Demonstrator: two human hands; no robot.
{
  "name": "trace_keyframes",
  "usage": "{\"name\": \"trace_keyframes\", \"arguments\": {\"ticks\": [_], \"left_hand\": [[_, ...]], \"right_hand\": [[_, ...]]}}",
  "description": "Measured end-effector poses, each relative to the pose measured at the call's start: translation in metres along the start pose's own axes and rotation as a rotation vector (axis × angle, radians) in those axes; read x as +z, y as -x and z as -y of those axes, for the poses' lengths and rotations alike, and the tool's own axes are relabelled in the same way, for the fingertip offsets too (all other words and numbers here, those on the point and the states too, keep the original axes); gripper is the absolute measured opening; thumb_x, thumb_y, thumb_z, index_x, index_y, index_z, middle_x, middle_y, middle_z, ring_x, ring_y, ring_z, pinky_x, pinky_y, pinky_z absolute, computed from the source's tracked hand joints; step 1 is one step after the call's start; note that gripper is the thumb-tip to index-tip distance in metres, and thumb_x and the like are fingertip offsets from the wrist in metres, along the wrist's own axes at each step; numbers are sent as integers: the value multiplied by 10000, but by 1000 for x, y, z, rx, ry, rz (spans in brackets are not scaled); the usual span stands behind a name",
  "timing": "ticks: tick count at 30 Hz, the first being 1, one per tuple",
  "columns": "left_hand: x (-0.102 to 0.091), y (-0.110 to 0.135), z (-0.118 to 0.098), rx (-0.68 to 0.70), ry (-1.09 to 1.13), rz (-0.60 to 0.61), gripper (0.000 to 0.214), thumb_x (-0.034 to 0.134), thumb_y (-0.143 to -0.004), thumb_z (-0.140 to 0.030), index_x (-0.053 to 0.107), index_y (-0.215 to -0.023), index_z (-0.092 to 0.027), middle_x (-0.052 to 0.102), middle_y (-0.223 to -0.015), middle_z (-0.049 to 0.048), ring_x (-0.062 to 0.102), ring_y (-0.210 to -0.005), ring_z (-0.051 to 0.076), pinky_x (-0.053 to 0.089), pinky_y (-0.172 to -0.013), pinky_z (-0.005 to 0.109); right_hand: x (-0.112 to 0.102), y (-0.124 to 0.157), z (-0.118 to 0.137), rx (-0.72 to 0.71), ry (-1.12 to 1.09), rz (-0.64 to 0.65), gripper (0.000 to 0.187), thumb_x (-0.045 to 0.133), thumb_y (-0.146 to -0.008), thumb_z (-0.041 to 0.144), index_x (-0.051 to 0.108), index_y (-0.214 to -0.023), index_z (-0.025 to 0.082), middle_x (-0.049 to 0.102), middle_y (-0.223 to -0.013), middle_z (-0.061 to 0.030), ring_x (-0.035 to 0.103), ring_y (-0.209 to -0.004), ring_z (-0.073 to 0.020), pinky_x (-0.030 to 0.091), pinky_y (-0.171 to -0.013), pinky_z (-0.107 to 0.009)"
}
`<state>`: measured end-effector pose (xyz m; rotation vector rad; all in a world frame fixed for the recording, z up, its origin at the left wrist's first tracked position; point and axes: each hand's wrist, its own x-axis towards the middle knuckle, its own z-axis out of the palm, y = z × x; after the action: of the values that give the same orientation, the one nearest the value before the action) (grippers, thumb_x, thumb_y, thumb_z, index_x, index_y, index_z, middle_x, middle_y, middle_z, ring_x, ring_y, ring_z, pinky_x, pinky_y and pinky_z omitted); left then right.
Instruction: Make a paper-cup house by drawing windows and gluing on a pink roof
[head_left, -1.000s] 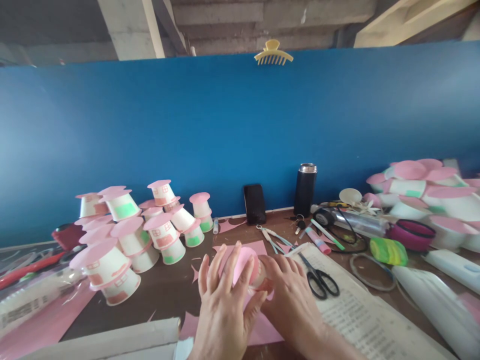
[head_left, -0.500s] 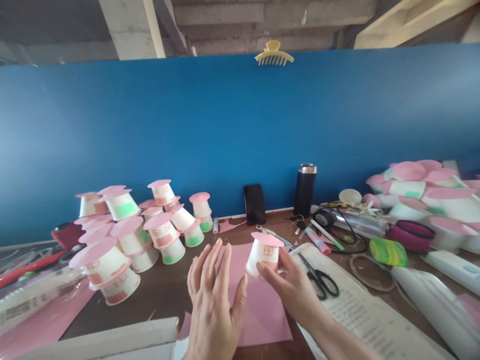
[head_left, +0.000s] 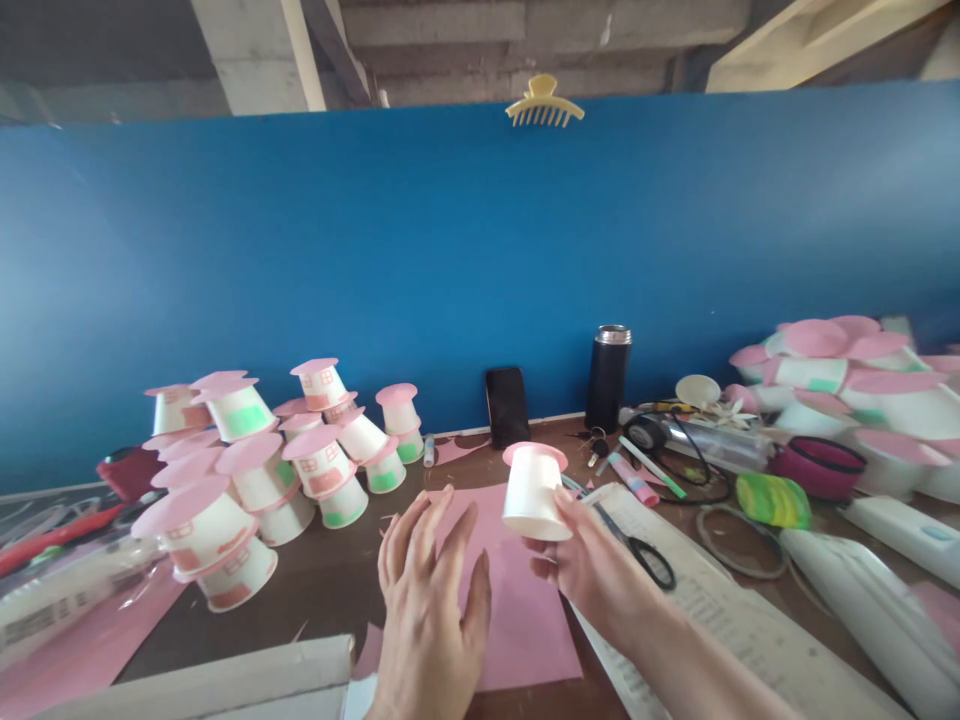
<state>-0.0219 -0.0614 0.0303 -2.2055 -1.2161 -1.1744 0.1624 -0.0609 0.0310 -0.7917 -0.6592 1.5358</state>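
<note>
My right hand grips an upturned white paper cup with a pink paper disc on top, held just above the table. My left hand hovers beside it with its fingers spread and nothing in them, over a pink paper sheet lying flat on the brown table.
A pile of similar pink-topped cups stands at the left, another heap at the right. Scissors, a printed sheet, a black flask, a phone, glue sticks and tape rolls crowd the right. A blue partition backs the table.
The cup lay on its side pressed between both hands; my right hand has since turned it upright and lifted it. My left hand has let go and opened.
</note>
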Motion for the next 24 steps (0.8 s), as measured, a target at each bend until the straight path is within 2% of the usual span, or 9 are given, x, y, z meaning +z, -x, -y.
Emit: {"name": "trace_keyframes", "arguments": {"ticks": [3,8,11,14,21,24], "left_hand": [[0,0,0,-4,6,8,423,549,-867,-122,521,-1281,-201,502,-1381,143,392,-1320,320,407,-1020,553],[1,1,1,-18,16,14,401,556,-870,-145,536,-1262,-224,516,-1363,129,399,-1311,321,416,-1008,555],[1,2,1,-18,26,19,392,559,-869,-146,545,-1251,-232,518,-1362,122,396,-1312,320,410,-1015,558],[1,3,1,-16,34,17,384,561,-866,-143,551,-1241,-227,525,-1354,121,401,-1304,322,395,-1027,571],[3,2,3,-6,35,16,369,562,-865,-152,568,-1228,-217,533,-1330,129,423,-1278,324,405,-1012,580],[3,2,3,-8,43,25,364,562,-864,-152,575,-1221,-220,537,-1325,125,429,-1274,321,404,-1012,581]], "right_hand": [[2,1,7,105,-232,69,328,613,-873,505,661,-1003,208,668,-800,-23,593,-690,-164,448,-627,-285],[-2,5,18,237,-472,201,563,549,-873,582,639,-1142,96,666,-802,-59,597,-680,-153,477,-644,-276],[-5,5,19,268,-547,234,621,541,-872,585,611,-1198,61,661,-804,-62,597,-681,-145,486,-636,-260],[-6,2,18,253,-548,178,590,562,-871,579,620,-1174,76,669,-811,-61,608,-682,-143,504,-625,-248],[-7,-8,14,145,-409,-94,420,625,-867,523,638,-1077,160,690,-811,-41,640,-685,-148,553,-637,-254],[-8,-10,13,140,-381,-138,409,628,-868,516,636,-1059,154,678,-772,-29,642,-671,-135,560,-656,-242]]}}
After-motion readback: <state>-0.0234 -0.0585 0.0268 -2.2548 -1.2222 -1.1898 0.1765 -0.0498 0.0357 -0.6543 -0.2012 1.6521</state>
